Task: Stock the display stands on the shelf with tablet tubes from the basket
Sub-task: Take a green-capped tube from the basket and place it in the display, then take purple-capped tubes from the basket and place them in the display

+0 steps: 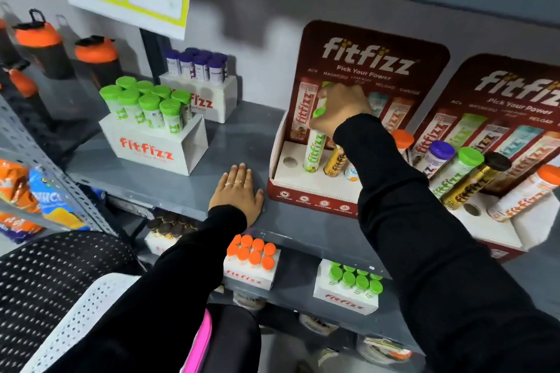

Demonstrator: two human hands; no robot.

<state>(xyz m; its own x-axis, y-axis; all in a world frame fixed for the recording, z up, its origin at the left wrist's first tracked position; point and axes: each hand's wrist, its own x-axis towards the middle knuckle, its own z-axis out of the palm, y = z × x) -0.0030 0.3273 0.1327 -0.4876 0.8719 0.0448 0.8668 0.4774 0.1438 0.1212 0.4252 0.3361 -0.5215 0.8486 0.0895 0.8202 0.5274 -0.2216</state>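
My right hand point(339, 109) grips the green cap of a white-and-green tablet tube point(313, 150), which stands upright in the second hole of the dark red display stand point(306, 200). A gold tube point(335, 162) and a pale tube partly hidden by my sleeve stand beside it. The leftmost hole point(290, 161) is bare. My left hand point(236, 194) lies flat, fingers apart, on the grey shelf point(242, 136). A second stand point(512, 233) to the right holds several tubes leaning forward. The black mesh basket point(51, 278) is at lower left.
White boxes of green-capped point(151, 130) and purple-capped tubes point(200, 82) stand on the shelf at left. Orange-lidded shaker bottles point(45, 48) are farther left. The shelf below holds boxes of orange-capped point(251, 263) and green-capped tubes point(348, 285). Snack packs point(36, 200) sit at far left.
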